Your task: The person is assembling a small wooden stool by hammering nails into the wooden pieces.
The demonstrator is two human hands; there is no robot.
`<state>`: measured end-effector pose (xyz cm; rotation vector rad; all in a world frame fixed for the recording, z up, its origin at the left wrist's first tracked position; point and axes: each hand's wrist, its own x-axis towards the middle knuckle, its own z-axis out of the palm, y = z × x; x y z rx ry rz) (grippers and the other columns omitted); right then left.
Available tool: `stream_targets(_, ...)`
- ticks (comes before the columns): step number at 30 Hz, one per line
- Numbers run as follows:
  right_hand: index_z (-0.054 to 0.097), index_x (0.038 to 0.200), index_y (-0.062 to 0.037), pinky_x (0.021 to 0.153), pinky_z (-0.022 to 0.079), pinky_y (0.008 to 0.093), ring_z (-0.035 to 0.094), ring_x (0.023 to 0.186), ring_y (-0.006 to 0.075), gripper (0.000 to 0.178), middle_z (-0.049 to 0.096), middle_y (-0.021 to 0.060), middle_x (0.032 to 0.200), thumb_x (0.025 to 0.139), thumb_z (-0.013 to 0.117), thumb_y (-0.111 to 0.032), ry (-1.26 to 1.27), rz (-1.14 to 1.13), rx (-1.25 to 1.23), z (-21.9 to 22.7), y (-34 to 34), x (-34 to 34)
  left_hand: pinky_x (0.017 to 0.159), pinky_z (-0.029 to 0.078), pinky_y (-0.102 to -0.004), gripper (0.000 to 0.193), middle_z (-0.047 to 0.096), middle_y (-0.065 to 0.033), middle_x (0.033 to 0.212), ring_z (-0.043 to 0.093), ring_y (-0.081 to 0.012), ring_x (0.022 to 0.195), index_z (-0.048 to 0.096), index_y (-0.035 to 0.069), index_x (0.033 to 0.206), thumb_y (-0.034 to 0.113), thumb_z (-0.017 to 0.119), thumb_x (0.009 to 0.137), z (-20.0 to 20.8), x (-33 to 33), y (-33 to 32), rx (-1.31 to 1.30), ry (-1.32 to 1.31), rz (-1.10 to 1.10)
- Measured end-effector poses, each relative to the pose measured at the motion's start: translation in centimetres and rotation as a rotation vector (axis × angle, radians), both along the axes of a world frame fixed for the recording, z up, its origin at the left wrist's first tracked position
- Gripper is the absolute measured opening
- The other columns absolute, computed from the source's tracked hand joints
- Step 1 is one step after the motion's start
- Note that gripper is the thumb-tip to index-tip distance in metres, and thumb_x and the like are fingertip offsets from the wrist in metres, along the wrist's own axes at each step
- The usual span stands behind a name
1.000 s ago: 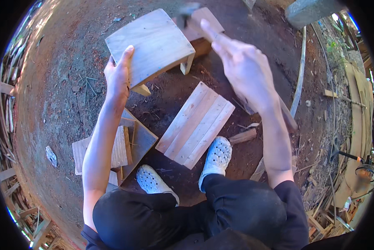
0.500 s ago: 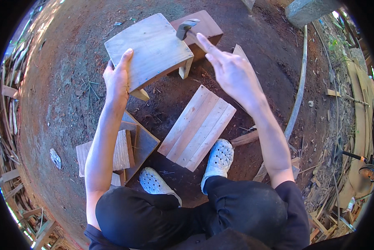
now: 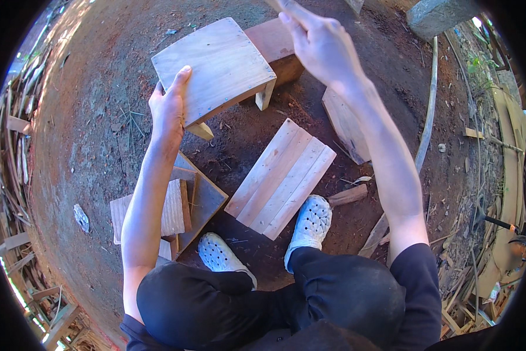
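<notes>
My left hand [image 3: 168, 111] grips the left edge of a small pale wooden stool [image 3: 216, 67], thumb on its top and fingers at its side. The stool has short legs and small nail marks along the edges of its top. My right hand [image 3: 327, 50] is raised at the upper middle, closed around the hammer's handle [image 3: 273, 4]. The hammer's head is out of view. Directly behind the stool sits a darker brown wooden block or box [image 3: 274, 41], partly covered by the stool and my right hand.
A panel of joined planks [image 3: 280, 178] lies before my feet. To the left, wood pieces [image 3: 172, 210] rest on a dark board [image 3: 207, 205]. An angular plank [image 3: 345, 126] lies by my right forearm. A long pole [image 3: 431, 105] and a concrete post [image 3: 441, 17] stand farther right.
My right hand has swung up and away from the stool, taking the hammer's head out of view. My left hand keeps its grip on the stool. The whole view has shifted slightly.
</notes>
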<state>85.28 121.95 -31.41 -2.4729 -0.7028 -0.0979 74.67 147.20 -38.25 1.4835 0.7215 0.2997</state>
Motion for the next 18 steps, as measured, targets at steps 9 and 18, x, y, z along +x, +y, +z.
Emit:
stream_targets(9, 0.046, 0.152, -0.0373, 0.06, 0.053, 0.0325, 0.051, 0.051, 0.0123, 0.043, 0.063, 0.0069, 0.064, 0.108, 0.048, -0.036, -0.146, -0.057, 0.103, -1.4, -1.3, -1.8, 0.098, 0.054, -0.0422, 0.063, 0.06, -0.0199, 0.129, 0.064, -0.0295, 0.115, 0.045, -0.006, 0.14, 0.041, 0.06, 0.102, -3.3, -0.6, 2.5, -0.491, -0.047, -0.071)
stream_targets(18, 0.049, 0.151, -0.027, 0.056, 0.043, 0.0256, 0.047, 0.061, 0.0054, 0.047, 0.054, -0.0023, 0.072, 0.105, 0.057, -0.029, 0.014, -0.228, 0.497, -5.7, -5.3, -3.9, 0.104, 0.051, -0.0412, 0.065, 0.057, -0.0183, 0.137, 0.062, -0.0293, 0.122, 0.04, 0.0, 0.147, 0.047, 0.052, 0.104, -7.2, -1.1, 6.0, -0.453, -0.167, -0.078)
